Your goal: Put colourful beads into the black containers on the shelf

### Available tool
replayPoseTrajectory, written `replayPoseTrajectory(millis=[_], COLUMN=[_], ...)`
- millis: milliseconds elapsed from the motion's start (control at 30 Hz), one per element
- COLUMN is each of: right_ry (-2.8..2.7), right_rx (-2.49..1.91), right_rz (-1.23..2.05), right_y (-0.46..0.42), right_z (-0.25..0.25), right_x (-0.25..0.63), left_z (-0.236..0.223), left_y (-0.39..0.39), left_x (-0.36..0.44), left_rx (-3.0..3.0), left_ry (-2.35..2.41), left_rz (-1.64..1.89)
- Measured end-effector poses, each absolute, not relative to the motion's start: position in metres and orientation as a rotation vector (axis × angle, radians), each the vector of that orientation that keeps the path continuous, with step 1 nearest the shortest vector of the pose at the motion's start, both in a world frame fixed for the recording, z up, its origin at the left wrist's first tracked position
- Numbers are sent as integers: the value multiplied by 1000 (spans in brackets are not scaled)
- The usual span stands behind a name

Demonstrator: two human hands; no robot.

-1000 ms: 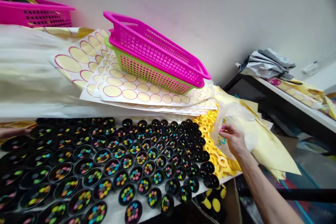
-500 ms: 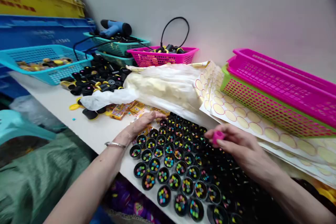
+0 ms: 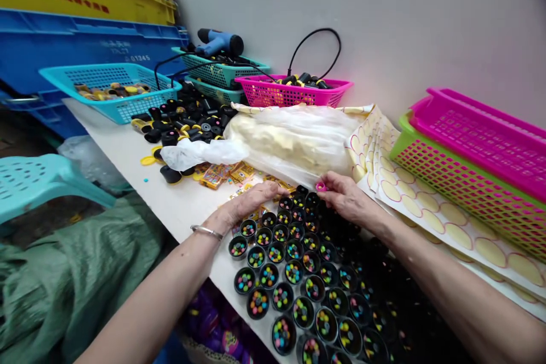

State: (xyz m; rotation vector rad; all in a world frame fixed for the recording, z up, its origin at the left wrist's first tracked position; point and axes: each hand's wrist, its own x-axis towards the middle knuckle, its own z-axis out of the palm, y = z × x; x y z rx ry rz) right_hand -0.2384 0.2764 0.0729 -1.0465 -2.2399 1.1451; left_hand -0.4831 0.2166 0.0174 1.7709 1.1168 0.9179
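Note:
Several small black cups (image 3: 294, 273) filled with coloured beads stand packed together on the white table (image 3: 179, 210). My right hand (image 3: 345, 200) pinches a small pink ring (image 3: 321, 186) above the far rows of cups. My left hand (image 3: 249, 202) lies flat on the table at the left edge of the cups, fingers stretched out and holding nothing; a metal bangle (image 3: 207, 232) is on its wrist. A clear plastic bag (image 3: 290, 139) of pale pieces lies just behind both hands.
Sticker sheets (image 3: 409, 193) with pale circles lie at right under stacked green and pink baskets (image 3: 469, 165). Behind are a pink basket (image 3: 294, 92), teal baskets (image 3: 111, 88), loose black and yellow parts (image 3: 179, 125), and blue and yellow crates (image 3: 63, 34). A teal stool (image 3: 29, 182) stands left.
The view swung left from the table's right end. My right hand carried the pink ring from the yellow rings over to the far rows of cups. My left hand came into view and stays flat.

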Motion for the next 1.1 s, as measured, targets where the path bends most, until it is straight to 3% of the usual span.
replayPoseTrajectory(millis=[400, 833, 967, 1100], right_ry=[-2838, -3219, -3233, -3165], right_rx=[-1044, -934, -876, -926], right_rz=[246, -363, -429, -288], right_y=[283, 272, 268, 269], right_z=[78, 98, 102, 106], right_x=[-265, -284, -285, -277], left_z=[16, 20, 20, 15], left_y=[218, 216, 217, 219], left_x=[-482, -480, -480, -484], left_rx=[1812, 1768, 1755, 1772], left_ry=[1143, 1156, 1185, 1179], left_rz=[924, 923, 915, 903])
